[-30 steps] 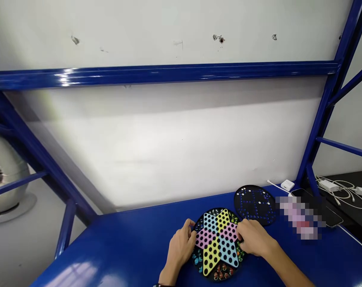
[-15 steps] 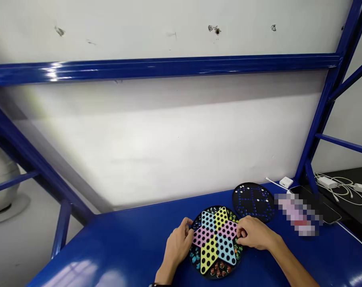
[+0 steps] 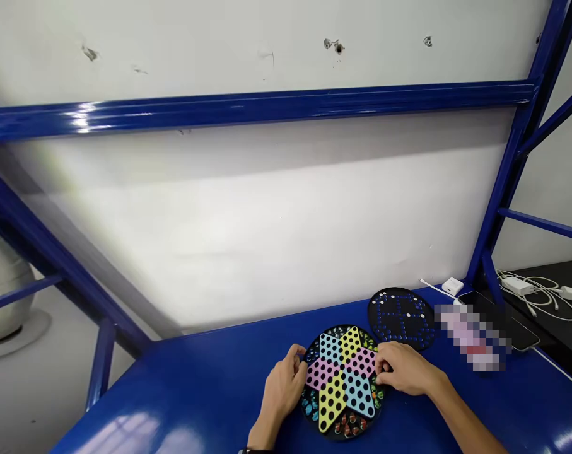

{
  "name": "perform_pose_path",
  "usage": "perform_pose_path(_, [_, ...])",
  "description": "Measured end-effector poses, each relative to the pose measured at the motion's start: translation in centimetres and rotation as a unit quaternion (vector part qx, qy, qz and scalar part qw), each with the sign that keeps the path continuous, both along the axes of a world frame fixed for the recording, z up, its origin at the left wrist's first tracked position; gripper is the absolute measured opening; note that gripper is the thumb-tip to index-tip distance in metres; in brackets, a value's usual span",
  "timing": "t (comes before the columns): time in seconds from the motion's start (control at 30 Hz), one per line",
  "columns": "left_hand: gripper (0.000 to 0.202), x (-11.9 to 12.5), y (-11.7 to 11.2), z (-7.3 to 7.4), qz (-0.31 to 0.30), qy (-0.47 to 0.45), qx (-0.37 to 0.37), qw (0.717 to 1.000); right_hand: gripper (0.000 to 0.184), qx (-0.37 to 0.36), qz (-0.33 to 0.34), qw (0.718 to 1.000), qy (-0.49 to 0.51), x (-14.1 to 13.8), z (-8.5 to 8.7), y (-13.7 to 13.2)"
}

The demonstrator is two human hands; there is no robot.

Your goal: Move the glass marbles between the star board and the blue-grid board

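Observation:
A round Chinese checkers board (image 3: 332, 397) lies on the blue table, its star of yellow, pink and light blue points dotted with black holes. Glass marbles sit in the black pockets around the star, among them red ones (image 3: 349, 425) at the front and blue ones (image 3: 310, 403) at the left. My left hand (image 3: 284, 381) pinches the left rim by a pink point. Across from it, my right hand (image 3: 403, 369) has its fingers curled and closed at the right edge, by the other pink point. The fingertips of both hands are partly hidden.
Behind my right hand lies a round black board (image 3: 400, 318) with blue dots and several white pieces. A phone (image 3: 522, 337), a white charger (image 3: 452, 287) and a pixelated item (image 3: 475, 340) are at the right. A blue metal frame (image 3: 267, 110) crosses the white wall.
The view has shifted very slightly. Both hands keep their places at the two sides of the board, and the marbles look the same.

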State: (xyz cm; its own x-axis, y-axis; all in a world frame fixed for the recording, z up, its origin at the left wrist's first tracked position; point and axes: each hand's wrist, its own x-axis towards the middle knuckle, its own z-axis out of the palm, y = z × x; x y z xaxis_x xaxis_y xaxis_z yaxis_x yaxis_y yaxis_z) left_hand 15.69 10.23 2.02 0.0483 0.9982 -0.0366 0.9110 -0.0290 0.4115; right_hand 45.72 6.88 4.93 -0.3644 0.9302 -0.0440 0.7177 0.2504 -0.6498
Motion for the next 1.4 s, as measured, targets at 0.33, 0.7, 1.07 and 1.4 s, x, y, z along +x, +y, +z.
perform_pose_path(0.33, [0.026, -0.1, 0.2, -0.1, -0.004, 0.002, -0.003, 1.000, 0.027, 0.084, -0.191, 0.976, 0.058, 4.2, -2.1, 2.7])
perform_pose_path(0.7, [0.026, 0.0, 0.0, -0.2, -0.002, -0.007, 0.002, 1.000, 0.006, -0.003, -0.007, 0.999, -0.035, -0.8, -0.9, 0.1])
perform_pose_path(1.07, [0.026, 0.1, 0.0, 0.0, -0.002, -0.002, 0.000, 1.000, 0.015, 0.044, -0.021, 0.995, -0.082, -1.9, -0.8, -0.7])
perform_pose_path(1.4, [0.025, 0.0, 0.2, -0.1, -0.002, 0.000, -0.006, 1.000, 0.027, 0.094, -0.210, 0.973, -0.015, 4.3, -1.8, 1.8])
